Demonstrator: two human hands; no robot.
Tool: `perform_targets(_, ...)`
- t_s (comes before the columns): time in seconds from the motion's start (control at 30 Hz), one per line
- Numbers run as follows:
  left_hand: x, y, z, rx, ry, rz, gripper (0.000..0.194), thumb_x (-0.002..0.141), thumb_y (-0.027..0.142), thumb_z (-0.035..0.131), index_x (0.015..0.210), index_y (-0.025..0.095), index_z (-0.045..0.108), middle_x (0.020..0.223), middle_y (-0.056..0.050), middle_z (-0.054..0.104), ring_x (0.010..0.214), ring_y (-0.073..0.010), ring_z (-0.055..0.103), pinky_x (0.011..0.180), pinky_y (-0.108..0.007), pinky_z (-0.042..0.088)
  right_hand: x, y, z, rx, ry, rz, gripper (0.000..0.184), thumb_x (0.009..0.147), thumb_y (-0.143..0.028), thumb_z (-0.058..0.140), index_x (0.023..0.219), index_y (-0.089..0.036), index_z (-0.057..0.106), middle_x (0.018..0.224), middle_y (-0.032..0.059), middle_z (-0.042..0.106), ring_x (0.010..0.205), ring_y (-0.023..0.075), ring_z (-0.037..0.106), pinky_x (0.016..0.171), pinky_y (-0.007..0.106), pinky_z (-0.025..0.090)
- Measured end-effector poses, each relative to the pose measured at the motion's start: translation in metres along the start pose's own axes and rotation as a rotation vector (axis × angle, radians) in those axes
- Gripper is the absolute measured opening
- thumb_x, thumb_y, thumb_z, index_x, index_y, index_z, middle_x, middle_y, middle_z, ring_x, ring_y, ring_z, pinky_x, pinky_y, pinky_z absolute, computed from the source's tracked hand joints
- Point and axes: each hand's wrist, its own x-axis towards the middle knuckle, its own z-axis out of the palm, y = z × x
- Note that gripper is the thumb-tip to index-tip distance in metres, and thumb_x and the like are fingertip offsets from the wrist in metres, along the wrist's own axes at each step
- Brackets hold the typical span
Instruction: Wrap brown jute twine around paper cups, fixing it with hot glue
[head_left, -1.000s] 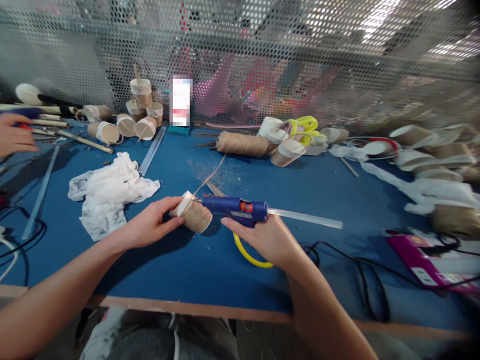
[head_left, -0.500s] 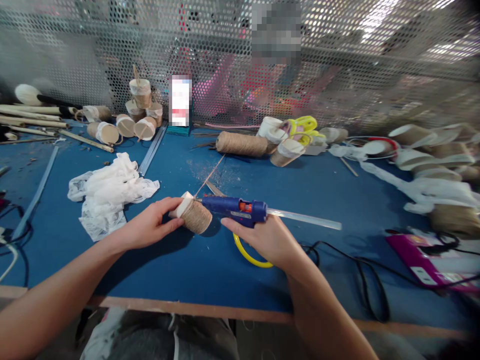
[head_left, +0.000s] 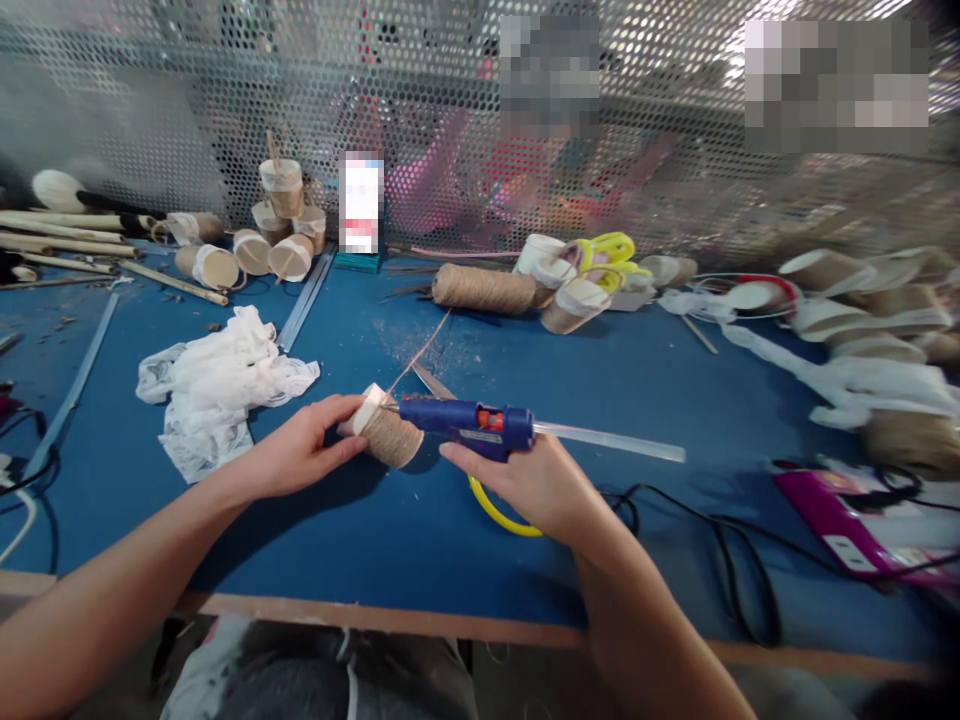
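A small white cup (head_left: 397, 440), its side wound with brown twine, is tilted in the fingers of my left hand (head_left: 311, 445). My right hand (head_left: 536, 480) is wrapped round a blue hot glue gun (head_left: 469, 420). The gun's nozzle meets the cup near the upper edge of the twine winding; I cannot tell whether it touches. A clear glue stick (head_left: 615, 440) juts from the gun's rear. From the cup, a taut strand of twine (head_left: 421, 350) runs up to a twine spool (head_left: 484, 288). Scissors with a yellow handle (head_left: 502, 515) lie partly hidden under the gun and my right hand.
White lace (head_left: 221, 385) lies bunched at left, with several wrapped cups (head_left: 281, 190) behind it. A phone (head_left: 361, 205) leans against the perforated metal screen (head_left: 450, 130). At right are a purple-and-white box (head_left: 832, 525), a black cord (head_left: 724, 530) and rolls of ribbon (head_left: 862, 320).
The glue gun's nozzle has shifted slightly left and down along the cup's twine edge. My left hand and the cup stay nearly still.
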Motion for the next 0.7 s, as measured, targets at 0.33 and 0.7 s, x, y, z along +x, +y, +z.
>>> perform_targets(0.33, -0.0008, 0.003, -0.0018, 0.005, -0.02, -0.011, 0.037, 0.084, 0.029, 0.045, 0.117, 0.014, 0.049, 0.116, -0.01, 0.06, 0.101, -0.0223, 0.056, 0.088, -0.033, 0.043, -0.0001, 0.0007, -0.0009, -0.011, -0.013, 0.012, 0.02, 0.072, -0.034, 0.058, 0.082, -0.019, 0.067, 0.073, -0.001, 0.069, 0.07, 0.0192, 0.062, 0.062, 0.028, 0.048)
perform_targets(0.7, 0.0004, 0.0009, -0.0001, -0.011, -0.02, -0.009, 0.037, 0.084, 0.029, 0.045, 0.118, 0.015, 0.048, 0.117, -0.01, 0.059, 0.103, -0.0217, 0.055, 0.089, -0.033, 0.042, -0.0007, -0.0037, -0.003, 0.0, -0.026, 0.022, 0.018, 0.071, -0.031, 0.058, 0.082, -0.02, 0.067, 0.075, -0.0019, 0.069, 0.07, 0.0189, 0.062, 0.059, 0.027, 0.048)
